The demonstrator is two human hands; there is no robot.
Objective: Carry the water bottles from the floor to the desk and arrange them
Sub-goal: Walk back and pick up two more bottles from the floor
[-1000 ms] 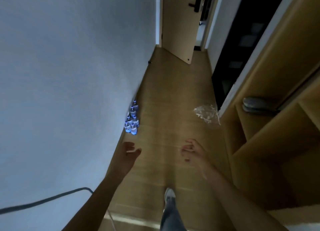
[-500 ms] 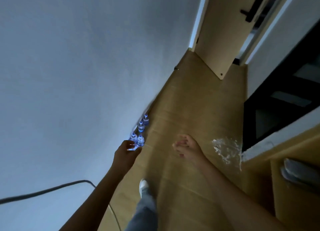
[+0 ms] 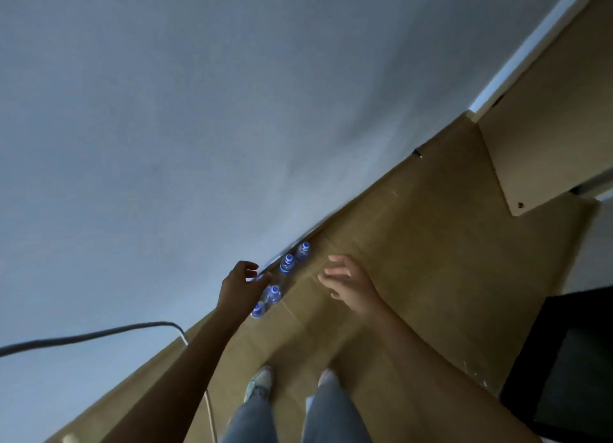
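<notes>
Several small water bottles with blue caps (image 3: 287,263) stand in a row on the wooden floor (image 3: 414,260) against the white wall (image 3: 199,127). My left hand (image 3: 240,288) hovers over the near end of the row with fingers apart, covering part of one bottle; two more bottles (image 3: 272,293) show just right of it. My right hand (image 3: 348,281) is open too, fingers spread, a little to the right of the bottles and touching none. The desk is not in view.
A grey cable (image 3: 99,335) runs along the wall and down to the floor at the left. An open wooden door (image 3: 547,127) stands at the upper right. A dark cabinet front (image 3: 570,369) is at the lower right. My legs and shoes (image 3: 260,381) are below.
I have stepped closer and the view has tilted toward the wall. Both hands have moved forward to the bottles, the left now right over the near ones.
</notes>
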